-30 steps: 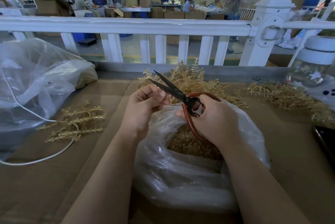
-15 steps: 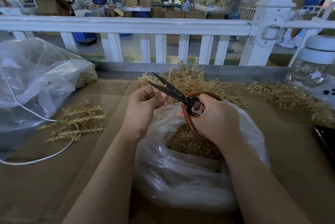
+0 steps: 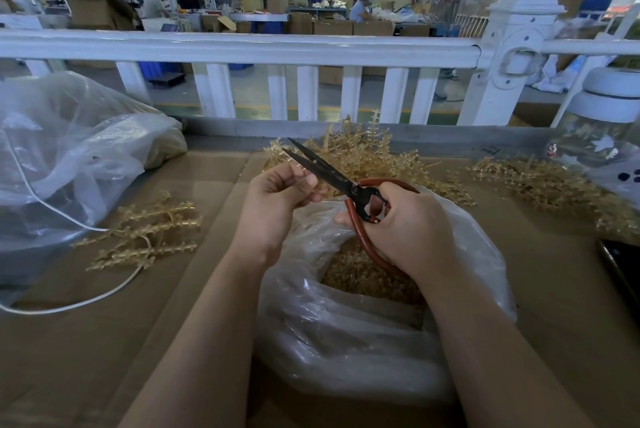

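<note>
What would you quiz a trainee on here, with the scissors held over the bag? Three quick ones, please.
1. True or false: the blades of the scissors are shut.
2. What lies under the scissors' handles? A a metal tray; B a clear bag of gold cuttings; C a bucket.
3. Fill in: the ___ hand holds the scissors by the red handles, while the other pinches a small gold piece by the blades.
Key: 1 false, the blades stand apart. 2 B. 3 right: the right hand holds them, and the left hand pinches the piece.
</note>
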A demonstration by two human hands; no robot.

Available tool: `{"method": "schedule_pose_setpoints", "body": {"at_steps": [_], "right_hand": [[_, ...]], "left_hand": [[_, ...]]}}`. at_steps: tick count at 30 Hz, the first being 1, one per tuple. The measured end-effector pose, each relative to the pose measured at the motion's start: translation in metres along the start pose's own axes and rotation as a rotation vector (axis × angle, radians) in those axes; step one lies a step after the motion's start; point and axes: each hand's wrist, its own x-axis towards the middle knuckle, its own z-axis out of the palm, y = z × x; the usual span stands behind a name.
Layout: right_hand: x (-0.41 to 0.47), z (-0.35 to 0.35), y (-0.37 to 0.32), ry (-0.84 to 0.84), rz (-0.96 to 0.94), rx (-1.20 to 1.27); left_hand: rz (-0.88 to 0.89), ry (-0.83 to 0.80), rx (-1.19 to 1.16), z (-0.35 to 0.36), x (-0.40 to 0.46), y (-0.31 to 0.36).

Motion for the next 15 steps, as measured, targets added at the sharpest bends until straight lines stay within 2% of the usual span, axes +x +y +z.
{"method": "schedule_pose_setpoints", "body": {"at_steps": [6,11,15], "right_hand": [[-0.0002,0.0002,0.0006,-0.040,0.037,0.074],[-0.0015,0.0013,0.0001,-0.100,0.090,0.203],[0.0012,0.0022,-0.0016,-0.173,0.183,0.453]], "left_hand": [[-0.036,-0.034,-0.033,0.0010,-0.0014,0.0031],[-0.234,0.029,-0.150,0.0014,-0.0019,0.0052],[-0.348,0.061,-0.183,0.0052,-0.0024,0.0046]]}}
